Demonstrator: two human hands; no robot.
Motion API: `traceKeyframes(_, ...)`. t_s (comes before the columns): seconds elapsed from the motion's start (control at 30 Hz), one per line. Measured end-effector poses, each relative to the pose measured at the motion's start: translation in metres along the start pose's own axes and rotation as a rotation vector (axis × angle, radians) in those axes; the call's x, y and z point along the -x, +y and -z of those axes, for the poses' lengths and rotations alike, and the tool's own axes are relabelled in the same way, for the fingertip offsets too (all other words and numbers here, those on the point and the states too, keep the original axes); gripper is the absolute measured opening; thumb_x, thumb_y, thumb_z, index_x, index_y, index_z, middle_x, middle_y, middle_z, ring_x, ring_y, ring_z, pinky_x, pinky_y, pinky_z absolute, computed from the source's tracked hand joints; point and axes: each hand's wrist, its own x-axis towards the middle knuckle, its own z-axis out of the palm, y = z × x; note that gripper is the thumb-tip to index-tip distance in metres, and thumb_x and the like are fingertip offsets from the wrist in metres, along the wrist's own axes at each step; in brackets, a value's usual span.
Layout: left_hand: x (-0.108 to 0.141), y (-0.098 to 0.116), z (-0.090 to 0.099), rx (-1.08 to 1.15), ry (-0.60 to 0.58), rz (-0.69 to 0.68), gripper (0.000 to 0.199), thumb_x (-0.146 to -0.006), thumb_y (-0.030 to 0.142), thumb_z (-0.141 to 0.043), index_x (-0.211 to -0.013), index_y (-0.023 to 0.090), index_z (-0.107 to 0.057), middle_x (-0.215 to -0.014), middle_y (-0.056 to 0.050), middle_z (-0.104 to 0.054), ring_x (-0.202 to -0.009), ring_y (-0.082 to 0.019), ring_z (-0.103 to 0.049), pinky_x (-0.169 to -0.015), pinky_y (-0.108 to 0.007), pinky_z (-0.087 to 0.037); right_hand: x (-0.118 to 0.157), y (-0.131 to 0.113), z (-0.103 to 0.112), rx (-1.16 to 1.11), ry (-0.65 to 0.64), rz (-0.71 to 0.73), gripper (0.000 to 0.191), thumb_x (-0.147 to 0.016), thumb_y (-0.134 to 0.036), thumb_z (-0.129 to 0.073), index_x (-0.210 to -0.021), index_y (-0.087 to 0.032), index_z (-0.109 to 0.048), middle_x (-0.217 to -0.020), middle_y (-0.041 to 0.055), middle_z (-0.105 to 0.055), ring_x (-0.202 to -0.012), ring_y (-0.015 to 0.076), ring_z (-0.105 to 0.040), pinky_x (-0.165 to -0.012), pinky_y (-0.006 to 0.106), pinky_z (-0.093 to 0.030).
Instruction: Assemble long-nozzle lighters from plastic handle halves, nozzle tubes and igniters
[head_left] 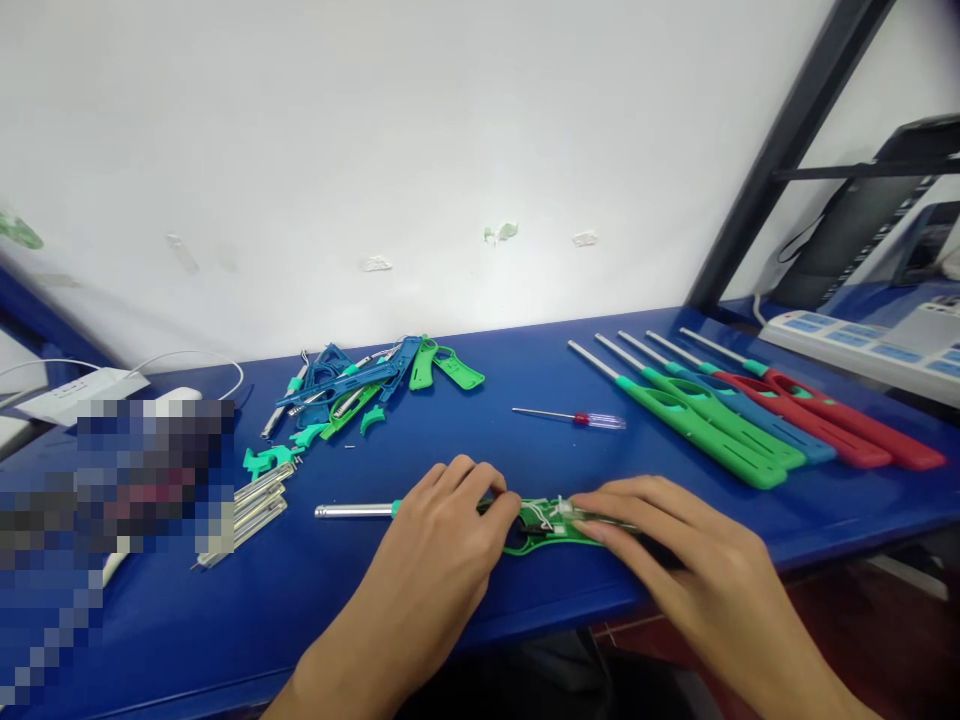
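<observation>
An open green lighter casing [517, 545] lies near the table's front edge, its metal tube [352, 510] pointing left. Small black and white parts and thin wires show inside it. My left hand [450, 540] is closed on the casing around its trigger end, fingers pressing from above. At the handle end, my right hand [690, 540] pinches a slim clear fuel tank [574, 510] lying over the casing; my fingers hide most of it. Beyond my hands lies a screwdriver [600, 421] with a clear and red handle.
Several long lighters [705, 430] in green, blue and red lie in a row at the right. Loose blue casing parts [330, 385], teal triggers [266, 460] and clear tanks [251, 520] are at the left. A power strip [862, 345] stands at the far right.
</observation>
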Motion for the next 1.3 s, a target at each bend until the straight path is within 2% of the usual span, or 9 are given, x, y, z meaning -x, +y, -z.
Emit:
traceKeyframes(0.17,0.003,-0.001,-0.003,0.036,0.043,0.021,0.031,-0.095,-0.005,-0.052,-0.110,0.016,-0.070,-0.106,-0.008,-0.070,-0.093,-0.026,-0.065,-0.083,-0.045,-0.057,-0.002,-0.003,0.001,-0.020,0.030,-0.016,0.015,-0.105,-0.025,-0.062,-0.112,-0.031,-0.074,-0.108,-0.0031,-0.076,-0.098,0.0154,-0.072,-0.090,0.026,-0.054)
traceKeyframes(0.37,0.003,-0.003,-0.005,0.216,0.184,0.112,0.019,-0.104,0.009,-0.055,-0.108,0.021,-0.069,-0.103,-0.002,-0.073,-0.089,-0.021,-0.068,-0.088,-0.041,-0.052,-0.003,-0.005,-0.001,-0.037,0.056,-0.053,0.014,-0.104,-0.028,-0.063,-0.110,-0.031,-0.076,-0.105,-0.0027,-0.077,-0.095,0.0158,-0.073,-0.089,0.027,-0.056)
traceKeyframes(0.57,0.002,-0.008,0.011,0.379,0.238,0.313,0.012,-0.099,0.014,-0.066,-0.100,0.024,-0.073,-0.096,0.003,-0.076,-0.087,-0.017,-0.071,-0.078,-0.029,-0.053,-0.005,-0.007,0.001,-0.072,0.055,-0.075,0.015,-0.103,-0.027,-0.063,-0.107,-0.030,-0.077,-0.104,-0.0011,-0.078,-0.094,0.0181,-0.074,-0.087,0.030,-0.058)
traceKeyframes(0.67,0.005,-0.010,0.015,0.433,0.246,0.357,0.011,-0.099,0.016,-0.068,-0.097,0.026,-0.074,-0.090,0.006,-0.076,-0.080,-0.013,-0.071,-0.074,-0.025,-0.053,-0.004,-0.006,-0.001,-0.075,0.054,-0.079,0.015,-0.103,-0.027,-0.063,-0.109,-0.031,-0.076,-0.105,-0.0010,-0.077,-0.095,0.0187,-0.074,-0.087,0.031,-0.057)
traceKeyframes(0.8,0.006,-0.010,0.014,0.457,0.251,0.367,0.011,-0.099,0.017,-0.068,-0.100,0.026,-0.075,-0.092,0.007,-0.077,-0.082,-0.013,-0.071,-0.078,-0.024,-0.053,0.000,-0.003,-0.004,-0.080,0.046,-0.083,0.015,-0.104,-0.026,-0.064,-0.112,-0.033,-0.074,-0.108,-0.0021,-0.076,-0.098,0.0180,-0.072,-0.091,0.032,-0.054)
traceKeyframes(1.0,0.006,-0.007,0.013,0.440,0.208,0.355,0.013,-0.100,0.017,-0.067,-0.106,0.026,-0.075,-0.101,0.003,-0.077,-0.092,-0.015,-0.071,-0.084,-0.028,-0.053,0.000,-0.003,-0.002,-0.071,0.046,-0.071,0.014,-0.104,-0.028,-0.064,-0.112,-0.033,-0.074,-0.107,-0.0035,-0.076,-0.097,0.0157,-0.072,-0.090,0.027,-0.054)
traceKeyframes(1.13,0.007,-0.004,0.015,0.427,0.108,0.319,0.014,-0.101,0.015,-0.066,-0.104,0.025,-0.076,-0.106,0.001,-0.075,-0.100,-0.018,-0.067,-0.089,-0.032,-0.053,-0.002,-0.005,-0.001,-0.073,0.060,-0.066,0.013,-0.104,-0.028,-0.064,-0.109,-0.032,-0.075,-0.105,-0.0024,-0.077,-0.096,0.0167,-0.073,-0.089,0.028,-0.057)
traceKeyframes(1.3,0.003,-0.005,0.014,0.419,-0.010,0.322,0.011,-0.102,0.018,-0.066,-0.101,0.024,-0.075,-0.106,0.001,-0.073,-0.099,-0.020,-0.064,-0.089,-0.036,-0.050,-0.002,-0.006,-0.001,-0.082,0.065,-0.084,0.014,-0.103,-0.029,-0.064,-0.108,-0.031,-0.076,-0.105,-0.0014,-0.078,-0.094,0.0180,-0.074,-0.088,0.029,-0.058)
